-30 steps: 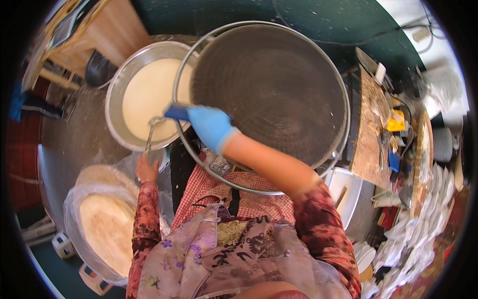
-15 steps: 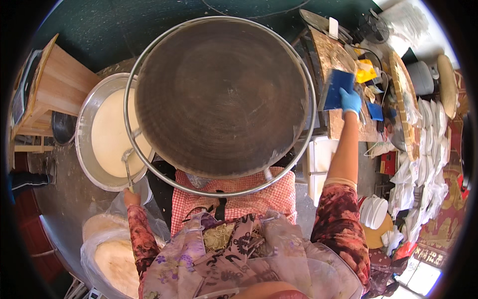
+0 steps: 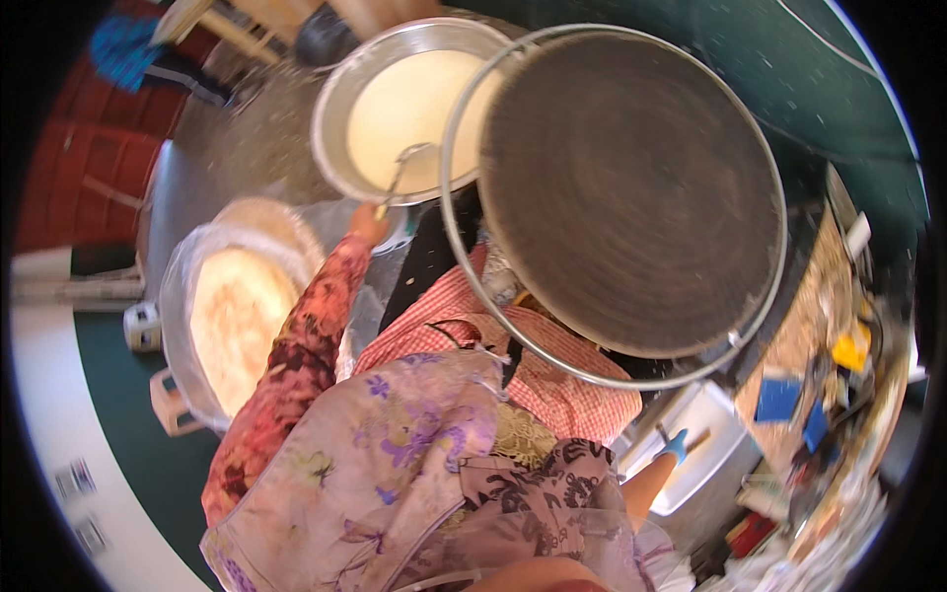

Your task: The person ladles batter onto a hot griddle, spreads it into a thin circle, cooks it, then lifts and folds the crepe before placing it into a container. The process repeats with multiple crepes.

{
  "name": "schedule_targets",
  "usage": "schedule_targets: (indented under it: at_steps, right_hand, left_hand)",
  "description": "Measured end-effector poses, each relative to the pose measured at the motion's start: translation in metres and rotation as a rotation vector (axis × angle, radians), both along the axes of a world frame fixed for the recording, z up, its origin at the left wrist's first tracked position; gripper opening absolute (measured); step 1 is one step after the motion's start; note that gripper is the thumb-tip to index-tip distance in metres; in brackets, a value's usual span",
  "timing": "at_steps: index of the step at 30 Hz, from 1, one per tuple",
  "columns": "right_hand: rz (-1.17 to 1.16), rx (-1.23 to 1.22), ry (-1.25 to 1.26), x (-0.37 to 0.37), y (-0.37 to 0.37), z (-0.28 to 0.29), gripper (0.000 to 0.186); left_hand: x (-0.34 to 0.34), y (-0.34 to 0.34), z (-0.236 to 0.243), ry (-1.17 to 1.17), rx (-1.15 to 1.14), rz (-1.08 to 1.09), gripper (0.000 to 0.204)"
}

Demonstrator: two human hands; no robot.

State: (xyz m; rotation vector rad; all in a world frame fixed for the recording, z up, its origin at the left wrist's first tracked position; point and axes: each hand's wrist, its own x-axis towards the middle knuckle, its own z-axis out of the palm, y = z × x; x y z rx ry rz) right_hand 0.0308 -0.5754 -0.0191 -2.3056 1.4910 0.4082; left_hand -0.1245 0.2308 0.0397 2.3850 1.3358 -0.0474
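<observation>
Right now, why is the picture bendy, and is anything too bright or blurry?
All in the head view: the fisheye lens bends things toward the black rim; the pale round stack looks partly washed out; the dark griddle shows little glare; the white bags at lower right look smeared.

Watching remotely, I see a tan, mottled surface (image 3: 804,335) at right; on it lie a blue square (image 3: 778,400), a smaller blue piece (image 3: 815,426) just beside it and a yellow thing (image 3: 851,346). Grey floor (image 3: 222,148) shows beside the bowl (image 3: 328,170), but I cannot tell whether they touch
</observation>
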Motion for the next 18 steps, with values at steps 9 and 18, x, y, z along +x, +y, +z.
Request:
schedule_targets:
  at_steps: [9, 18]
  right_hand:
    - [-0.253, 0.357, -0.197, -0.023, -0.033, -0.054, 0.061]
    - [-0.378, 0.433, -0.188, -0.057, -0.087, -0.068, 0.053]
  left_hand:
    - [0.026, 0.017, 0.034, -0.146, -0.279, 0.245, 0.029]
    - [0.03, 0.023, 0.015, -0.226, -0.695, 0.144, 0.028]
